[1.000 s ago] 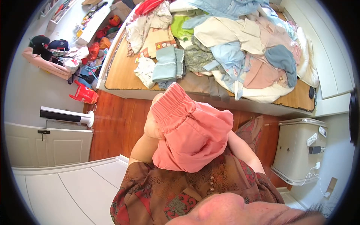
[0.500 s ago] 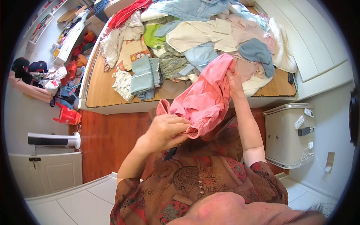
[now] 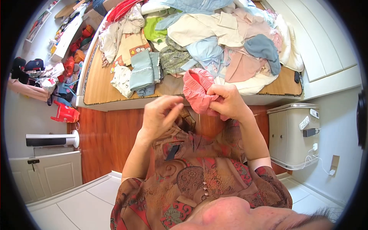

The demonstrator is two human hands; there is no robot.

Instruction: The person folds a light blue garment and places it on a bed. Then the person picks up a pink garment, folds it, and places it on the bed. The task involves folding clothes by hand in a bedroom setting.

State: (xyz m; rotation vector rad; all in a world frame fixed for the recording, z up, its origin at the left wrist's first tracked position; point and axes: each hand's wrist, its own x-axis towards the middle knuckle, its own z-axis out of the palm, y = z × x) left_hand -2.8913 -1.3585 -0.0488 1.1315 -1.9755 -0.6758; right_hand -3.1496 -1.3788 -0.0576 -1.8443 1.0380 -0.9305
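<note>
Pink garment [image 3: 197, 94] bunched in right hand [image 3: 228, 101]; left hand [image 3: 161, 115] seemingly empty

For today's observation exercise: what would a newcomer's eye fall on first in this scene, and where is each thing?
First, the pink garment bunched in the right hand at centre, above the bed's near edge, with the left hand open beside it, apart from the cloth. Behind them a heap of mixed clothes covers the bed. A small folded teal stack lies at the heap's left.
</note>
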